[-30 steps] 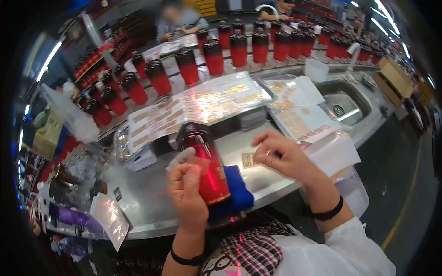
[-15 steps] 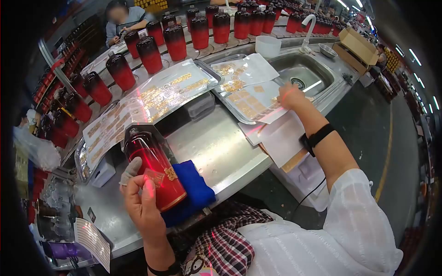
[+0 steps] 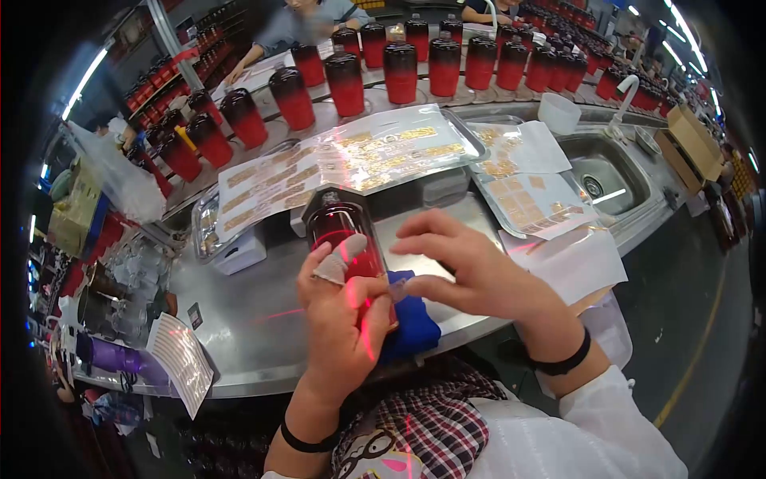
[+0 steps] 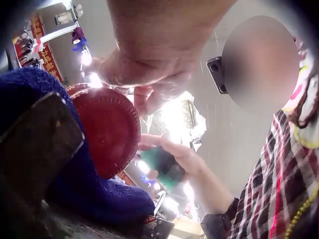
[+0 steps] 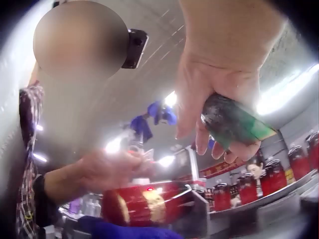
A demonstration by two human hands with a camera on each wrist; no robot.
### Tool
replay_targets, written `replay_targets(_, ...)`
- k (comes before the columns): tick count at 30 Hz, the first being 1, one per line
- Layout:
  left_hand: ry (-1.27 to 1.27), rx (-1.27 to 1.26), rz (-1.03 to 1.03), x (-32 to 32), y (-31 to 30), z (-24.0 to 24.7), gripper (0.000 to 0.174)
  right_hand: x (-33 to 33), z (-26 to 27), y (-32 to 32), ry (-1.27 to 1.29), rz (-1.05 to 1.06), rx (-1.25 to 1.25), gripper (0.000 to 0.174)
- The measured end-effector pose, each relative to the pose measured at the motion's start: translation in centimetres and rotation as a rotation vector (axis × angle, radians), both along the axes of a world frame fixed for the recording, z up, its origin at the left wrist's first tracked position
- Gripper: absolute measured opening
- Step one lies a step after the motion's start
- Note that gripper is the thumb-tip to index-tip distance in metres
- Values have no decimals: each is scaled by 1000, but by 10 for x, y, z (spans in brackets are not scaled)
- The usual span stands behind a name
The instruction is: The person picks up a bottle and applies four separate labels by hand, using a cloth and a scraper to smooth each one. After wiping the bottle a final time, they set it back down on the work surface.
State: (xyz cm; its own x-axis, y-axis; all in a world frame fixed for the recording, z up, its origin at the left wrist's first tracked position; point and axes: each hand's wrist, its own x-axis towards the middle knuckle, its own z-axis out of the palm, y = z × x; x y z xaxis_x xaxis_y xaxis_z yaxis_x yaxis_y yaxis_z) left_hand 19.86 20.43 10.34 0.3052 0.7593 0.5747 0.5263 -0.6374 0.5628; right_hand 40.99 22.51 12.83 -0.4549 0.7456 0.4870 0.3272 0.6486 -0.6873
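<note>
A dark-red bottle [image 3: 369,262] lies tilted on a blue cloth [image 3: 415,326]; the left wrist view faces its round base [image 4: 109,132]. Over the bottle, my left hand [image 3: 339,319] has thumb and a fingertip pinched at a small clear film [image 3: 399,289], a pale cover on one finger. Just to its right is my right hand [image 3: 479,275], its thumb tip beside the film, other fingers spread forward. In the right wrist view this hand [image 5: 219,79] holds a dark and green object [image 5: 232,122] against its palm. Gold marks [image 5: 155,205] show on the bottle.
Behind the bottle, a tray bears sheets of gold pieces [image 3: 375,152]; another sheet-covered tray [image 3: 527,199] is at right, near the sink [image 3: 602,172]. Rows of red-black bottles [image 3: 399,72] line the back, with a person beyond. A striped sheet [image 3: 182,363] hangs at left.
Half a second ago my right hand was at the right-hand tray; now it is beside my left hand at the bottle. The left hand's fingers have turned toward it. The head view has shifted.
</note>
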Motion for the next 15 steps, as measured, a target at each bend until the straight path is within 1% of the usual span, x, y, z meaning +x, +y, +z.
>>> replay_targets(2,33,-12,32,-2,-3,1,11,-16,-8,0,16,38,-66,18)
replay_targets(3,38,-19,40,-3,-5,1,10,-20,-12,-1,12,25,-44,12)
replay_targets(4,42,-27,47,-5,-6,1,9,-21,-11,-1,-7,7,-27,11)
replay_targets(5,47,-24,51,-10,-8,-1,12,-20,-8,-2,-28,-13,-10,11)
replay_targets(7,-29,-41,81,-21,-10,-7,19,-8,-5,0,-87,-79,74,11)
replay_targets(8,-71,-46,80,-26,-11,-12,22,6,0,4,-121,-130,73,11)
replay_targets(9,-42,-29,52,-35,-12,-20,41,24,4,9,-127,-206,64,11)
replay_targets(10,-69,-51,49,-37,-16,-26,49,47,7,22,-173,-253,95,10)
replay_targets(11,-93,-78,47,-37,-21,-31,56,75,6,34,-168,-341,36,12)
replay_targets(12,-113,-109,48,-39,-26,-36,64,104,2,51,-250,-499,-8,15)
replay_targets(13,-79,-137,10,-42,-28,-48,85,135,-3,72,-415,-608,-13,16)
replay_targets(14,-70,-146,25,-40,-29,-55,87,152,-6,83,-402,-719,-146,18)
replay_targets(15,-61,-151,50,-38,-30,-60,89,197,-32,115,-663,-749,-102,21)
